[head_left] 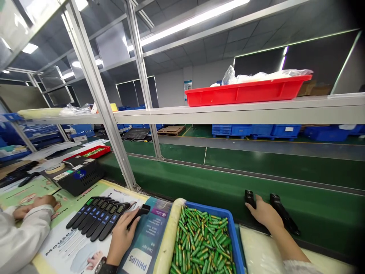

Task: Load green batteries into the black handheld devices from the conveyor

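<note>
My left hand (pixel 123 233), with a dark band at the wrist, is closed around a slim black handheld device (pixel 142 210) at the edge of a printed mat. Right beside it, a fanned row of similar black devices (pixel 98 217) with small displays and blue markings lies on the mat. My right hand (pixel 265 214) reaches over the green conveyor belt, its thumb and fingers around another black device (pixel 249 198). A further black device (pixel 283 214) lies on the belt just right of that hand. Between my hands, a blue bin (pixel 238 243) holds many green batteries (pixel 199 239).
A co-worker's hands (pixel 42 203) rest at the left, near a black box-shaped unit (pixel 78 175). A padded yellowish roll (pixel 168 236) lines the bin's left side. Overhead, a shelf (pixel 171 114) on metal posts carries a red tray (pixel 245 91) with plastic bags.
</note>
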### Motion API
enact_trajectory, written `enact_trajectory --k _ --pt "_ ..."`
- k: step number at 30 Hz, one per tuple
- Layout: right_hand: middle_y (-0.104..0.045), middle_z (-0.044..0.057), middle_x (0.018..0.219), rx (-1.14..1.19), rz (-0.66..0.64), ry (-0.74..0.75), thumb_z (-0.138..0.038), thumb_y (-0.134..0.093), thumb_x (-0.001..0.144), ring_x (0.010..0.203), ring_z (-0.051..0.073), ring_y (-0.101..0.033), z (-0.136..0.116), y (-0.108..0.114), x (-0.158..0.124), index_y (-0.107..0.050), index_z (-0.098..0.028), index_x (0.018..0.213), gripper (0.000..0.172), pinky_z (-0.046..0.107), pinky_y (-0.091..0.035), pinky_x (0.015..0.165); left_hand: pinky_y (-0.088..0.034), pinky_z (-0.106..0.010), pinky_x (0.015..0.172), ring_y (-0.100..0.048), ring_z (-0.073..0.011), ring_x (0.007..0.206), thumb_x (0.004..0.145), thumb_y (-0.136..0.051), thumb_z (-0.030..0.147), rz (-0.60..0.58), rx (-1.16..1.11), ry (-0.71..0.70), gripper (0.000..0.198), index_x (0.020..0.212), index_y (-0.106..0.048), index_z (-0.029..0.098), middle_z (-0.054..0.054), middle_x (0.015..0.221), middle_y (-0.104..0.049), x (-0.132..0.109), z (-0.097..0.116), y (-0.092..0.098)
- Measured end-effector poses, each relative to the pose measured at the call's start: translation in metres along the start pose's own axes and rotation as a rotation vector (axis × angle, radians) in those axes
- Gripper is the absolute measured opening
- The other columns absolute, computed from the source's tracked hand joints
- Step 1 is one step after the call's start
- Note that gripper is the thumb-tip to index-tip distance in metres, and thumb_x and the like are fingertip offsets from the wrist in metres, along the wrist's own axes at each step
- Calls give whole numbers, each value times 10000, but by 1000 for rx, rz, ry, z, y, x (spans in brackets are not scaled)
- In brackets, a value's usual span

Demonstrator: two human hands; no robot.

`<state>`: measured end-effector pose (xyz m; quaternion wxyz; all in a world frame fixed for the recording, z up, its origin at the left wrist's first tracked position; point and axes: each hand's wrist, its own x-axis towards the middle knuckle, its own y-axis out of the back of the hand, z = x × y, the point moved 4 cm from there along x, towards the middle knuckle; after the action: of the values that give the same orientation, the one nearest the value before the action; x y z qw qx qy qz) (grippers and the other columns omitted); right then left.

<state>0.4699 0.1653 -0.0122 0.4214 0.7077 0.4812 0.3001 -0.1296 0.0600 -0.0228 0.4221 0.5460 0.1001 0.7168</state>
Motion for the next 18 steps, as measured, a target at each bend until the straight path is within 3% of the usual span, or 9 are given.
enact_trajectory --k 2,4,7,9,10,12,15,16,18 --pt "-704 125 780 17 10 135 -493 -446 999 756 368 -698 -32 4 -30 -404 -34 1555 722 449 -533 676 -636 -343 899 -736 -224 1057 966 -624 355 -22 -91 -59 293 1228 -735 288 -55 1171 -759 5 36 5" --pt "-704 77 837 109 -35 429 -558 -445 1019 734 303 -685 -81 4 -80 -357 -153 1605 717 414 -545 697 -643 -320 861 -731 -214 1053 957 -647 295 -68 -163 -153 326 1275 -713 323 -58 1177 -751 6 83 7" --pt "-703 75 1160 304 -295 918 -510 -637 954 888 246 -694 -153 -5 -171 -392 -299 1599 721 350 -568 811 -632 -334 877 -707 -210 1053 933 -689 232 -192 -277 -364 388 1304 -691 343 -68 1159 -747 1 151 6" --pt "-695 72 1196 299 -374 1089 -403 -669 946 963 250 -686 -178 -11 -213 -496 -310 1526 612 333 -561 862 -621 -337 877 -694 -202 1042 923 -705 219 -296 -361 -444 362 1265 -703 337 -64 1133 -744 -3 173 3" --pt "-698 72 1177 291 -362 1129 -345 -645 961 974 253 -680 -182 -12 -224 -534 -298 1486 539 336 -559 868 -617 -332 877 -691 -198 1043 926 -703 228 -334 -384 -439 338 1248 -707 332 -62 1133 -741 -3 172 2" --pt "-695 71 1132 327 -228 1141 -261 -557 1002 974 256 -664 -179 -11 -229 -545 -278 1439 437 354 -556 863 -610 -327 893 -689 -194 1056 947 -679 279 -331 -339 -329 288 1230 -711 317 -60 1151 -732 -1 146 -1" --pt "-670 94 1153 550 124 1082 -239 -476 1042 1022 267 -645 -162 -4 -218 -451 -257 1464 424 385 -546 883 -571 -408 981 -664 -247 1108 971 -601 408 -108 -25 -21 315 1203 -717 228 -105 1179 -707 2 67 4" --pt "-669 97 1153 589 184 1059 -240 -468 1046 1024 267 -648 -160 -5 -215 -438 -254 1461 416 391 -543 887 -541 -466 1016 -640 -290 1141 973 -559 445 -33 120 85 381 1199 -712 179 -141 1197 -687 1 39 7" --pt "-689 81 1105 534 133 1039 -227 -459 1045 958 259 -671 -165 -14 -212 -476 -256 1403 360 403 -542 880 -497 -545 1022 -597 -365 1171 962 -486 493 6 387 276 502 1226 -686 115 -196 1238 -638 -5 -5 10"
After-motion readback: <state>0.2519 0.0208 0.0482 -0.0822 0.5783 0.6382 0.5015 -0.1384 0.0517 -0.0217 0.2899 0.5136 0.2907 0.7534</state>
